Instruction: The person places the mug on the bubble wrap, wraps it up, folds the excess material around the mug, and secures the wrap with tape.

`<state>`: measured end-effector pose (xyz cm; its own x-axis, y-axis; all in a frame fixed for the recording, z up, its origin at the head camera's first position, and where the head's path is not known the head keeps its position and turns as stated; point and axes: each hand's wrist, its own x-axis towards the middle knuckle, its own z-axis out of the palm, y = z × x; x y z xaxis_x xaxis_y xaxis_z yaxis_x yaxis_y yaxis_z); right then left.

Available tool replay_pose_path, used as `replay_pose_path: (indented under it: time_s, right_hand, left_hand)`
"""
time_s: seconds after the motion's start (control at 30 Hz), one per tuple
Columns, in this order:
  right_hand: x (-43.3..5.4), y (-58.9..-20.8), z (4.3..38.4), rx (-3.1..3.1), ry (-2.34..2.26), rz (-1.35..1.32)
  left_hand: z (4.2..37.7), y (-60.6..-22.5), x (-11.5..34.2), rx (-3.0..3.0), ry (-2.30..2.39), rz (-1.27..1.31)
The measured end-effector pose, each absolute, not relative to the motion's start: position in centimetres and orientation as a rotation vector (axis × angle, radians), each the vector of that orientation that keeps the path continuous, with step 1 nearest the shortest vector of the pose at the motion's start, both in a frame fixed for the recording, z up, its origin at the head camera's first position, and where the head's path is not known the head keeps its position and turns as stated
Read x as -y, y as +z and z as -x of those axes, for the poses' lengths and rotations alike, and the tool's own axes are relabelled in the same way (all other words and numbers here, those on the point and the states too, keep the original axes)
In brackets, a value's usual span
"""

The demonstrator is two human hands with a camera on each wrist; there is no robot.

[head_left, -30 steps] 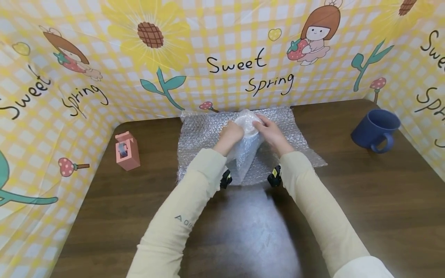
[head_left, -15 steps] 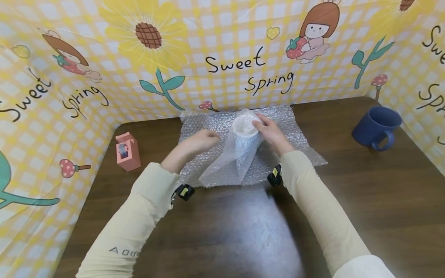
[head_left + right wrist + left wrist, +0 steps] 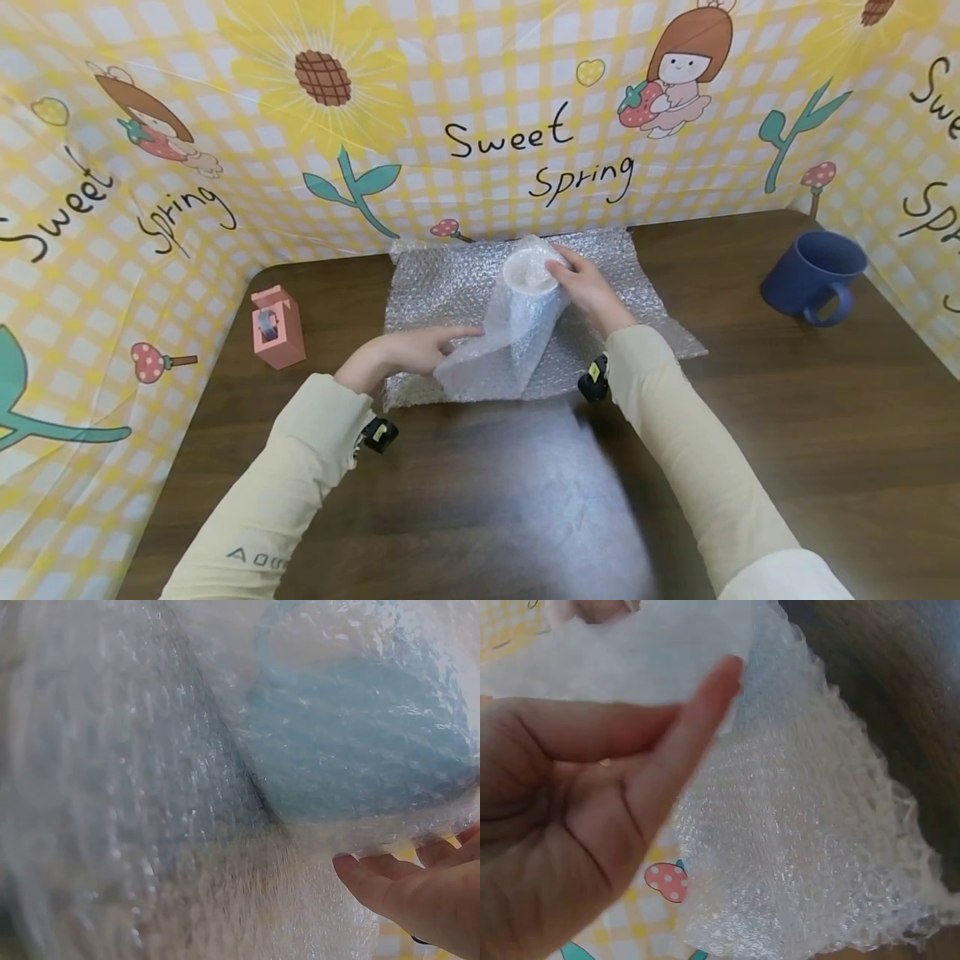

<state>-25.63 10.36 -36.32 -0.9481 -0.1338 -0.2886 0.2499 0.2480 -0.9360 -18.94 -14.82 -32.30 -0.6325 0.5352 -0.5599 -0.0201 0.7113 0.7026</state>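
A light blue mug [image 3: 352, 742], its handle showing through the plastic in the right wrist view, stands in bubble wrap. From the head its pale round opening [image 3: 528, 271] faces up, partly covered by film. My right hand [image 3: 592, 292] holds the wrapped mug at its rim, thumb over the edge and fingers on the far side. A loose flap of bubble wrap [image 3: 480, 371] hangs out to the left of the mug. My left hand [image 3: 420, 348] is at that flap, index finger stretched along it. The left wrist view shows thumb and finger [image 3: 709, 712] close together before the film.
A flat bubble-wrap sheet [image 3: 435, 292] lies under the mug on the brown wooden table [image 3: 750, 433]. To the left stands a pink box [image 3: 277, 342] with a bluish item in its opening. A dark blue mug [image 3: 806, 275] stands at right. Printed cloth [image 3: 480, 75] walls the back and sides.
My left hand has left the mug's rim, swung out left, and come down toward the flap. The flap has fallen open to the left. My right hand has stayed at the rim.
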Motion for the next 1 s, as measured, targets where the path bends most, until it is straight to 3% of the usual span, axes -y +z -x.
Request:
replay_pose_path:
  time_s: [0.2,0.53,0.8,1.0]
  right_hand:
    - [-10.4,-36.4,25.6,-2.210,-1.759,-0.097]
    - [-10.3,-36.5,25.8,-2.247,-1.748,-0.106]
    - [-10.4,-36.4,25.7,-2.264,-1.735,-0.100]
    - [-10.2,-36.4,25.7,-2.285,-1.705,-0.102]
  left_hand:
    - [19.6,-33.0,14.9,-2.138,1.191,-0.545]
    - [20.6,-33.5,11.7,-2.876,0.971,-0.452]
    - [22.1,-34.8,9.1,-2.752,1.524,-0.231]
    - [22.9,-35.1,7.5,-2.760,1.655,-0.138]
